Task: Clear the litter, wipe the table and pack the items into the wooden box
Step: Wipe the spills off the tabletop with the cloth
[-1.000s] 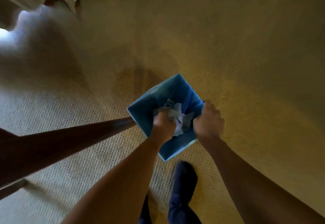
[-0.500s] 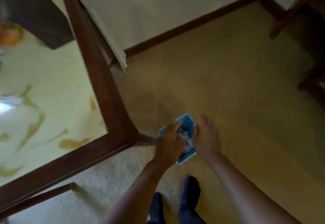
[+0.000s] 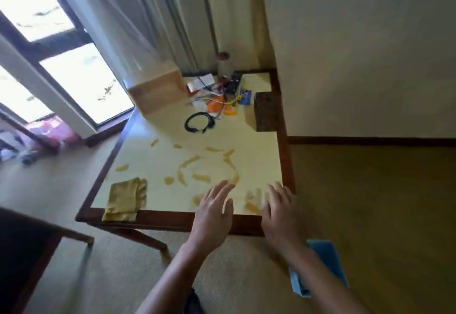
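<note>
Starting wipe step, likely: left hand (image 3: 212, 212) and right hand (image 3: 278, 211) empty and splayed; next means grabbing yellow cloth (image 3: 125, 197) for stains (image 3: 183, 175).

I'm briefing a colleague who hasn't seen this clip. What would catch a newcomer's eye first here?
Brown smears streak the near half of the table, with a folded yellow cloth draped over its near left corner. At the far end a jumble of small items lies beside the wooden box. The left hand and right hand hover open over the near edge.
</note>
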### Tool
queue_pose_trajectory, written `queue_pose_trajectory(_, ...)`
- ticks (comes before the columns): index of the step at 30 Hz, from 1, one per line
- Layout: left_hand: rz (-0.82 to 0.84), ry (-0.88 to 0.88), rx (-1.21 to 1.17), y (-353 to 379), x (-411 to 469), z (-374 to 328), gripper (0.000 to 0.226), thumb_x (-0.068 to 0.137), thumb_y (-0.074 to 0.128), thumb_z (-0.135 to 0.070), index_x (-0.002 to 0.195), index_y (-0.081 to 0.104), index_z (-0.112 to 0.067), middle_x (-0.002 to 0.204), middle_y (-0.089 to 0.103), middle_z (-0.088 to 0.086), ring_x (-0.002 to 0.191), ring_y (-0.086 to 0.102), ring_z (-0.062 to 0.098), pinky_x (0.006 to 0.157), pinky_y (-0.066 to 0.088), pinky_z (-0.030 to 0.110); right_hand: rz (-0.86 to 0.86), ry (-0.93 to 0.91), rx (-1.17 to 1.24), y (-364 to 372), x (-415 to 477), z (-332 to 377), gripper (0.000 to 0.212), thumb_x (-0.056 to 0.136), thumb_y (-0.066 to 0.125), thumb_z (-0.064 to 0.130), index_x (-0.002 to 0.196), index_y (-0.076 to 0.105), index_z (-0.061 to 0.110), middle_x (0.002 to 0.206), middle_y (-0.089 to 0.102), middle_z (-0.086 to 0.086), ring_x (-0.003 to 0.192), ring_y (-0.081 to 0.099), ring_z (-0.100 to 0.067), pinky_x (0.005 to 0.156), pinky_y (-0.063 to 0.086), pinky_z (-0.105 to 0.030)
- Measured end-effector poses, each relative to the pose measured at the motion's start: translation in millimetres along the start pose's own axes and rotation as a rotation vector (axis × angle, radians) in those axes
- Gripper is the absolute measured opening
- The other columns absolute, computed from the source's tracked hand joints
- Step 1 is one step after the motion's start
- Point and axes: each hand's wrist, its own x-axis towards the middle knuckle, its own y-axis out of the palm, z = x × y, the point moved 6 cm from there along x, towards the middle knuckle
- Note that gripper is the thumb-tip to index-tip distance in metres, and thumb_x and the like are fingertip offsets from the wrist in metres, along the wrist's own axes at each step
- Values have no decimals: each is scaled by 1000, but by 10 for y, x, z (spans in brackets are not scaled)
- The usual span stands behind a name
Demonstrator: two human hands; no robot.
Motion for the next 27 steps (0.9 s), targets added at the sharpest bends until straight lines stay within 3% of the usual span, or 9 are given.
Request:
queue_pose_trajectory(4, -127, -139, -16, -696, 122, 1062, 37, 101, 57, -15, 136, 63, -24, 144, 57, -4, 134, 51, 16, 110, 44, 36, 89, -140, 1, 470, 268, 970, 52, 107, 34, 37, 156, 35, 22, 165, 29, 0, 154, 19, -20, 127, 15, -42)
queue_pose_trajectory(11, -120, -376, 53, -1499, 283, 2942, 43, 90, 58, 0, 128, 68, -19, 139, 57, 5, 133, 50, 25, 110, 45, 43, 277, -252, -33, 1689, 501, 2470, 55, 107, 30, 35, 160, 25, 21, 168, 19, -1, 156, 9, -20, 127, 3, -37)
queue_pose_trajectory(17, -218, -658, 112, -2020, 355, 4219, 37, 99, 48, -18, 134, 59, -20, 139, 55, 11, 130, 49, 32, 109, 42, 52, 487, -277, -141, 2887, 542, 3279, 64, 104, 28, 45, 161, 19, 17, 170, 8, -8, 157, 0, -26, 125, -8, -38)
queue_pose_trajectory(21, -161, -879, -147, -2032, 439, 4710, 46, 109, 30, -38, 137, 58, -17, 136, 61, 16, 126, 55, 37, 107, 39, 46, 494, -272, -318, 3426, 557, 3434, 72, 94, 39, 56, 153, 43, 14, 162, 30, -19, 150, 27, -37, 118, 11, -52)
queue_pose_trajectory(24, -116, -1085, -284, -1987, 506, 4943, 66, 107, 18, -55, 137, 62, -18, 141, 61, 16, 131, 55, 38, 113, 37, 49, 465, -307, -356, 3637, 587, 3511, 71, 96, 37, 58, 159, 28, 24, 166, 18, -20, 152, 18, -43, 118, 14, -59)
queue_pose_trajectory(27, -166, -1271, -525, -1954, 524, 5086, 75, 104, 19, -62, 121, 72, -11, 127, 69, 21, 120, 63, 39, 109, 45, 46, 475, -348, -384, 3781, 695, 3637, 71, 98, 32, 63, 160, 23, 31, 167, 13, -19, 152, 15, -47, 118, 15, -62)
